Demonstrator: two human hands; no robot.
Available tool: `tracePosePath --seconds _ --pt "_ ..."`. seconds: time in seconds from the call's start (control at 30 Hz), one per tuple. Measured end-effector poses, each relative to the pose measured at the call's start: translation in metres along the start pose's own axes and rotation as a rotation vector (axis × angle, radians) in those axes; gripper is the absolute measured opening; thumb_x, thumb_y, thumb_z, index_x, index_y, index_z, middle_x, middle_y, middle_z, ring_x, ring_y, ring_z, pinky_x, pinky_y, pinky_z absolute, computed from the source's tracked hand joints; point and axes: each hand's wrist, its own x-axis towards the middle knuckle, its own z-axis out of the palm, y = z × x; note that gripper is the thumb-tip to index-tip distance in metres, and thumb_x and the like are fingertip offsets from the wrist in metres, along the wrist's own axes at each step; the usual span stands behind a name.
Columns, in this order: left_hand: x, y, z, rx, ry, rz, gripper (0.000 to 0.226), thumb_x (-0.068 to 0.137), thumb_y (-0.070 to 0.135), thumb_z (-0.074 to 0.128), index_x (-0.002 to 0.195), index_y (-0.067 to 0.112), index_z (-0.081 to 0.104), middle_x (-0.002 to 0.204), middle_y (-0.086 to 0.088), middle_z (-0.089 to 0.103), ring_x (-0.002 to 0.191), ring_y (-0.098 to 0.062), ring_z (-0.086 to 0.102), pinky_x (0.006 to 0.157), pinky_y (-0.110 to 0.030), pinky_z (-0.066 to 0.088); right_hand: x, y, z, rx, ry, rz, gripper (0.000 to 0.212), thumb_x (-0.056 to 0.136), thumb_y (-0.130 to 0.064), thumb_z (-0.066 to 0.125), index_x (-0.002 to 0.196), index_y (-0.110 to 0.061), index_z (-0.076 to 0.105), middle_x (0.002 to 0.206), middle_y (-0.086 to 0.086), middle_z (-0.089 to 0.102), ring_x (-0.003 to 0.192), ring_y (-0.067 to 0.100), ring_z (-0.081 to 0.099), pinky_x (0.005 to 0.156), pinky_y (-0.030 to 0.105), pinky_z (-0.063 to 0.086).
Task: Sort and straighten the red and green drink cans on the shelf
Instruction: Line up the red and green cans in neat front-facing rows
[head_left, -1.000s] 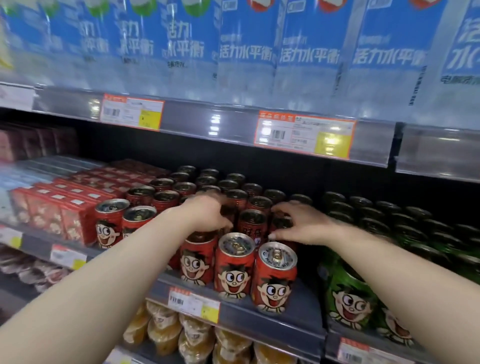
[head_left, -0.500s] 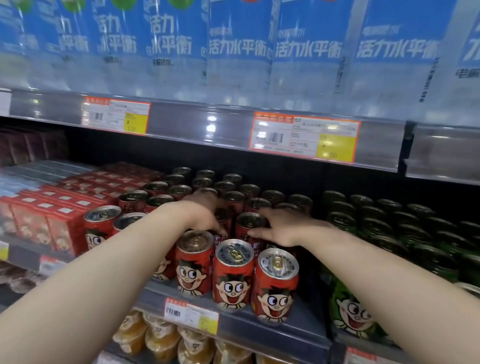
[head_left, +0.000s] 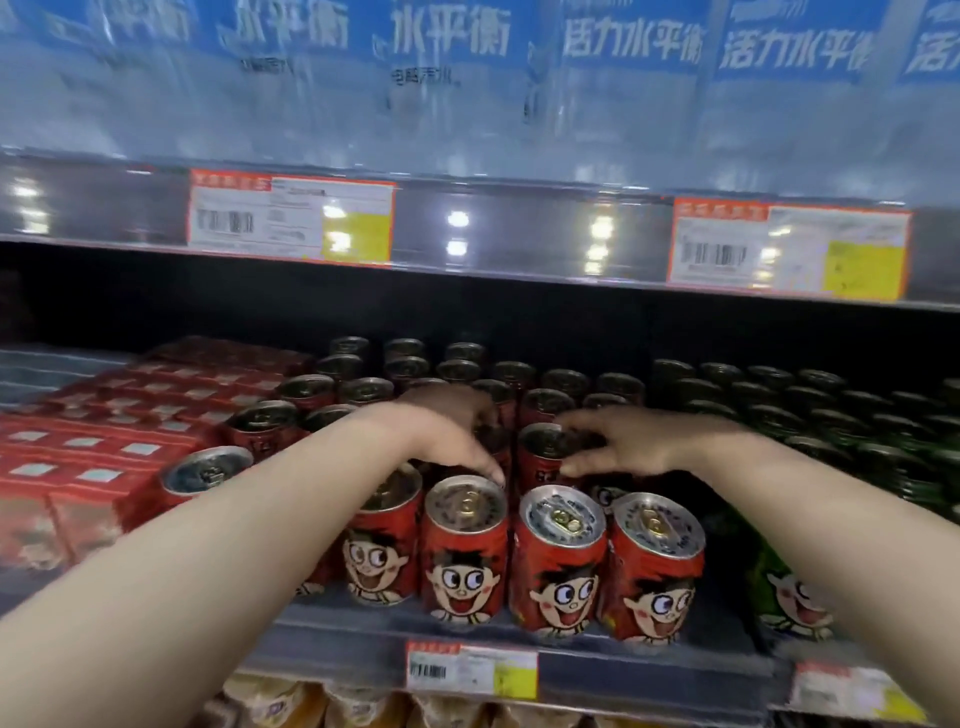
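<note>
Red drink cans with a cartoon face stand in rows on the shelf (head_left: 649, 675); several make up the front row, such as one red can (head_left: 465, 551) and its neighbour (head_left: 558, 561). My left hand (head_left: 447, 431) lies palm-down over the second row, thumb by the front can's rim and fingers curled round a mostly hidden red can (head_left: 488, 441). My right hand (head_left: 623, 441) grips the top of a second-row red can (head_left: 543, 457) between thumb and fingers. Green cans (head_left: 831, 410) fill the right side, with one green can (head_left: 789, 597) at the front.
Red cartons (head_left: 104, 441) are stacked left of the cans. The upper shelf rail (head_left: 519, 234) with price tags hangs low over the back rows, and blue-labelled water packs (head_left: 634, 47) sit above it. Yellow snack cups (head_left: 270, 701) lie on the shelf below.
Both hands have drawn a little toward the front rows. My right hand, earlier lying flat on the can tops, has closed round one second-row red can. The view has shifted, and a further front-row red can has appeared.
</note>
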Motion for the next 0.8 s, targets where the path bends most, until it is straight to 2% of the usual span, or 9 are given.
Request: tracePosePath --seconds 0.07,0.27,0.4,0.5,0.57,0.67,0.8 --pt "0.002 -0.004 0.001 -0.012 0.009 0.031 0.067 0.062 0.055 0.074 0.12 0.028 0.054 0.127 0.0 0.056 0.113 -0.022 0.054 0.094 -0.036 0.048 -0.002 -0.002 -0.004 0.006 -0.018 0.008 0.064 0.087 -0.041 0.058 0.143 -0.024 0.032 0.148 -0.002 0.037 0.134 0.013 0.035 0.092 0.01 0.024" --pt "0.007 -0.007 0.0 0.026 0.023 0.095 0.07 0.066 0.057 0.071 0.124 0.025 0.05 0.13 -0.001 0.052 0.116 -0.023 0.05 0.094 -0.033 0.045 -0.006 -0.003 -0.002 0.058 -0.045 0.053 0.065 0.084 -0.043 0.06 0.141 -0.033 0.032 0.148 -0.006 0.037 0.133 0.012 0.035 0.098 0.018 0.026" --pt "0.002 -0.016 -0.012 -0.102 -0.038 0.138 0.064 0.077 0.058 0.061 0.129 0.024 0.049 0.134 0.001 0.05 0.119 -0.02 0.049 0.097 -0.028 0.041 -0.009 -0.007 -0.005 0.031 -0.053 0.096 0.072 0.08 -0.055 0.059 0.142 -0.037 0.028 0.149 -0.01 0.032 0.135 0.012 0.031 0.101 0.02 0.025" --pt "-0.006 -0.041 -0.032 -0.175 0.034 0.113 0.052 0.087 0.056 0.048 0.128 0.025 0.052 0.136 0.002 0.051 0.122 -0.018 0.048 0.098 -0.025 0.036 -0.005 -0.022 -0.011 0.049 0.054 0.077 0.065 0.082 -0.054 0.056 0.14 -0.032 0.035 0.133 -0.012 0.044 0.123 0.008 0.041 0.095 0.018 0.03" --pt "-0.01 -0.064 -0.04 -0.141 0.05 0.068 0.05 0.087 0.052 0.052 0.128 0.023 0.053 0.135 0.0 0.051 0.122 -0.018 0.047 0.095 -0.022 0.034 0.003 -0.038 -0.011 0.049 0.154 0.032 0.057 0.084 -0.051 0.057 0.135 -0.03 0.043 0.122 -0.011 0.05 0.116 0.008 0.048 0.092 0.018 0.036" --pt "-0.014 -0.095 -0.038 -0.097 -0.026 -0.026 0.064 0.078 0.052 0.065 0.132 0.023 0.049 0.138 0.0 0.05 0.124 -0.017 0.046 0.1 -0.023 0.034 0.02 -0.065 -0.006 0.0 0.19 -0.035 0.054 0.083 -0.051 0.059 0.13 -0.028 0.049 0.129 -0.007 0.053 0.118 0.011 0.049 0.094 0.022 0.039" --pt "-0.014 -0.11 -0.023 -0.084 -0.013 -0.036 0.078 0.071 0.057 0.068 0.137 0.025 0.043 0.145 0.003 0.042 0.131 -0.018 0.041 0.105 -0.025 0.033 0.041 -0.092 0.005 -0.106 0.102 -0.04 0.07 0.078 -0.053 0.064 0.138 -0.027 0.04 0.146 -0.002 0.038 0.131 0.018 0.04 0.101 0.025 0.034"
